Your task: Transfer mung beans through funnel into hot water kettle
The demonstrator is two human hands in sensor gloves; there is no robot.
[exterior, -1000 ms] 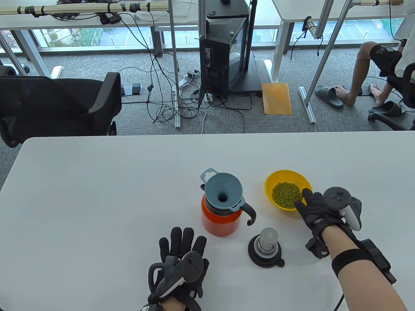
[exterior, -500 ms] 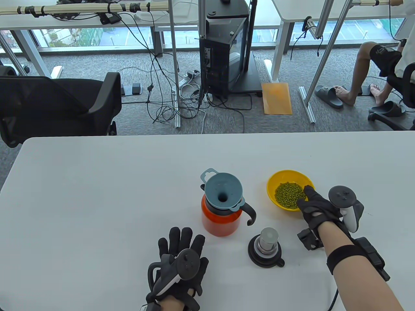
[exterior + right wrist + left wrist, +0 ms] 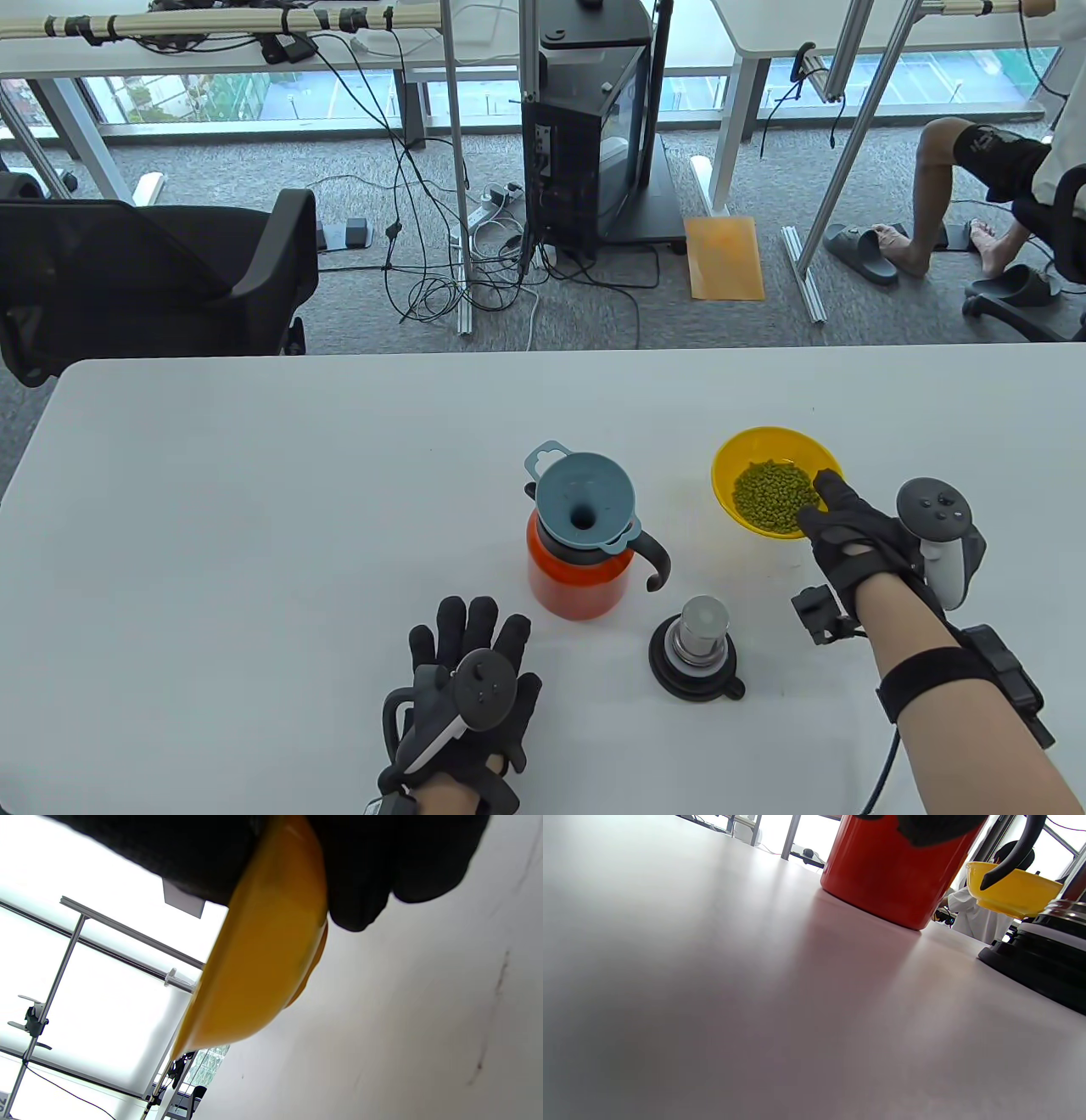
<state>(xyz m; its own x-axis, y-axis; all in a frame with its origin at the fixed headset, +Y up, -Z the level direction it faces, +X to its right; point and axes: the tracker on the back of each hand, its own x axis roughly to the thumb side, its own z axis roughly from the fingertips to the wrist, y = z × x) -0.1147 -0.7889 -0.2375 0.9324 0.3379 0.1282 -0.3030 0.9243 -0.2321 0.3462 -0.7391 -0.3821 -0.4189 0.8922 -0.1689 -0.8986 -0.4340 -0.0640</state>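
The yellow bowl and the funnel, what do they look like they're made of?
The bowl looks like glossy plastic: even bright yellow with a thin rim and soft shine. The funnel seems matte plastic or silicone: flat grey-blue with no glare; which one is unclear.

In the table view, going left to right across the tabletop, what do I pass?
left hand → red kettle with the blue funnel in its mouth → kettle lid → yellow bowl of mung beans → right hand gripping the bowl's rim.
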